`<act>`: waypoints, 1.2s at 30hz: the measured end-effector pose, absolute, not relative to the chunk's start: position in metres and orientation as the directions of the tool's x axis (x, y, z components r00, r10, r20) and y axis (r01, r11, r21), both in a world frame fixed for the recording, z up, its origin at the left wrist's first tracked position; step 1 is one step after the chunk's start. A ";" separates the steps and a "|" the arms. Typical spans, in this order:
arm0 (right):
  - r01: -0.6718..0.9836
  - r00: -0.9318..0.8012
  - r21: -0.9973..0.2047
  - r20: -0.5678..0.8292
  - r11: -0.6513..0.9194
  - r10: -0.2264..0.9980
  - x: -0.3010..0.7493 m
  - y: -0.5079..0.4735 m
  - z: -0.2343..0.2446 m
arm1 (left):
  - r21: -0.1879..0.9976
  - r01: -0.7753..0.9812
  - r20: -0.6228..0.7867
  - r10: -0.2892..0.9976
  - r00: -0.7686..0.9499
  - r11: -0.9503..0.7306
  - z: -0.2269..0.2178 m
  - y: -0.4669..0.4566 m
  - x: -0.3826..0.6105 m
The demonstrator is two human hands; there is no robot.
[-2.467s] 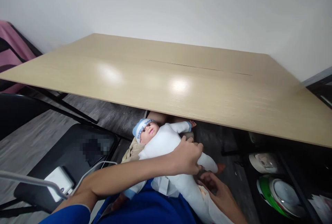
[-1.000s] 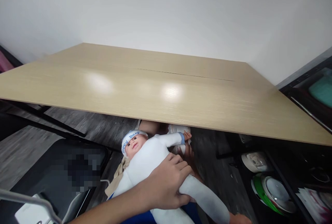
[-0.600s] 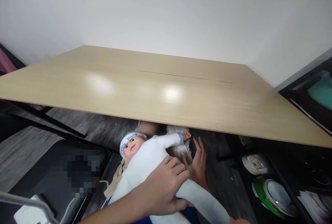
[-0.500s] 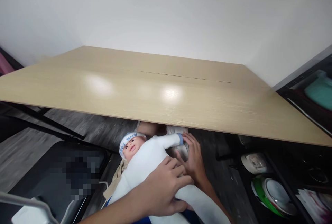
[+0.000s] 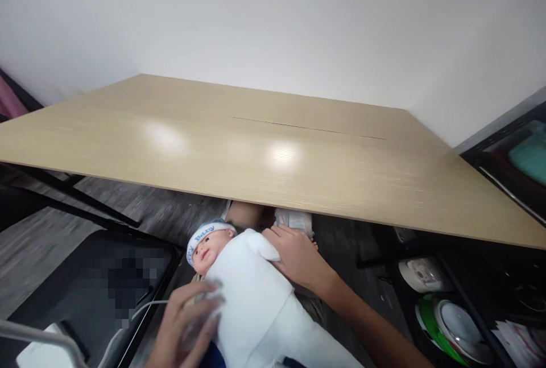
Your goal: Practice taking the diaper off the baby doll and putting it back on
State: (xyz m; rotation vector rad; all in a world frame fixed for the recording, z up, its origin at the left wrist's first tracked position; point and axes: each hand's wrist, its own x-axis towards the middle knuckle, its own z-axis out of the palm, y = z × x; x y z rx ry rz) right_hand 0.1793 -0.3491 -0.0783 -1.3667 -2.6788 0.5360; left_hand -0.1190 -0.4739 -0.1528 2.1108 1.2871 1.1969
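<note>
A baby doll (image 5: 251,288) in a white outfit lies on its back across my lap, below the table's front edge. Its head, in a white and blue hat with lettering (image 5: 209,237), points to the upper left. My right hand (image 5: 294,254) is closed over the doll's arm at the far side, covering the cuff; part of the white sleeve (image 5: 268,247) bulges beside the fingers. My left hand (image 5: 187,317) is at the near side of the doll's body, with fingers bent and apart, slightly blurred, close to the white cloth.
A wide wooden table (image 5: 256,152) spans the view ahead, against a white wall (image 5: 256,21). To the left stands a black seat (image 5: 85,282) with a white device (image 5: 46,351) and a cable. On the right, a dark shelf holds a green-rimmed container (image 5: 443,322) and papers.
My left hand has moved from the doll's lower body to its near side. My right hand now covers the cuff of the doll's far arm. The doll's head has shifted slightly left.
</note>
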 end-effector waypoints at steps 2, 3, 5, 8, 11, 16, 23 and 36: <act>0.752 -0.609 -0.356 -0.053 0.554 0.792 0.177 -0.352 -0.067 | 0.783 0.599 0.216 0.976 -0.005 -0.170 -0.178 -0.490 -0.145; 0.747 -0.610 -0.365 -0.044 0.556 0.791 0.175 -0.352 -0.063 | 0.801 0.597 0.096 0.993 -0.062 -0.040 -0.189 -0.495 -0.154; 0.743 -0.607 -0.382 -0.035 0.550 0.794 0.170 -0.353 -0.056 | 0.815 0.574 -0.057 0.997 -0.060 0.081 -0.206 -0.500 -0.165; 0.740 -0.593 -0.412 -0.027 0.532 0.805 0.170 -0.358 -0.046 | 0.819 0.570 -0.116 0.992 0.047 0.069 -0.212 -0.497 -0.164; 0.723 -0.568 -0.458 0.030 0.517 0.822 0.184 -0.369 -0.031 | 0.822 0.568 -0.068 0.986 0.151 -0.030 -0.187 -0.486 -0.152; 0.771 -0.384 -0.509 0.107 0.382 0.917 0.227 -0.377 0.006 | 0.762 0.624 -0.020 0.958 0.286 -0.171 -0.096 -0.433 -0.126; 0.926 -0.070 -0.349 0.215 0.143 0.974 0.278 -0.325 0.012 | 0.580 0.727 0.080 0.914 0.398 -0.367 -0.019 -0.293 -0.091; 0.873 0.040 -0.477 0.265 0.095 0.963 0.331 -0.288 -0.039 | 0.465 0.820 -0.007 0.924 0.382 -0.335 -0.027 -0.181 -0.098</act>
